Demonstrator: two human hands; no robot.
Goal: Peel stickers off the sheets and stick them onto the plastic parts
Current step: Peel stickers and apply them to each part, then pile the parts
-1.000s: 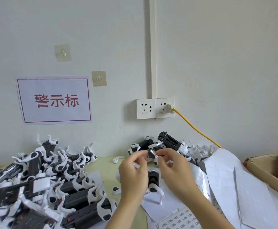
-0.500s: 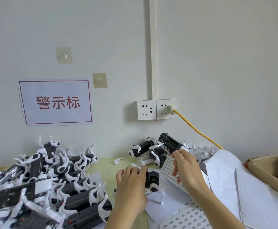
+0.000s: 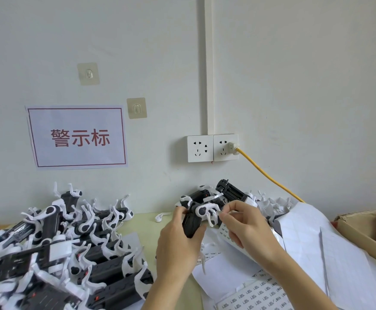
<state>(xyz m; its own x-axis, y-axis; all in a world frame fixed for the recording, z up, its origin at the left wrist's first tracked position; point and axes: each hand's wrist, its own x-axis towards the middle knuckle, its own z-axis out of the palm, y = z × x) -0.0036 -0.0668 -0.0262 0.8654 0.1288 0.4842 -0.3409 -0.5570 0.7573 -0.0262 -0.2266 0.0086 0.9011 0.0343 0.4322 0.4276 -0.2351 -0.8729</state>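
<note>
Surface (image 3: 144, 222) is loaded in zones, which reads as a workflow: big pile of black-and-white plastic parts (image 3: 55, 249) along the left edge, likely one batch; smaller heap (image 3: 234, 195) at the back edge under the wall socket (image 3: 211, 148); spent backing sheets (image 3: 312, 247) fanned toward the right edge next to the cardboard box (image 3: 361, 229). Printed sticker sheet (image 3: 254, 296) sits at the near edge, right under my right wrist, so each peel is a short reach. Left hand (image 3: 178, 245) grips the black part (image 3: 192, 222) by its body, white leg end tipped up toward me, I'd guess to present the face that takes the label. Right hand (image 3: 247, 227) has thumb and forefinger fingers (image 3: 225, 212) pinched together right at that white end; the sticker itself is too small to confirm, but the pose fits pressing one on. Versus half a second back: left hand was flat on the part down on the sheets, right was at a sticker sheet; now the part is lifted clear of the surface and both hands meet on it.
</note>
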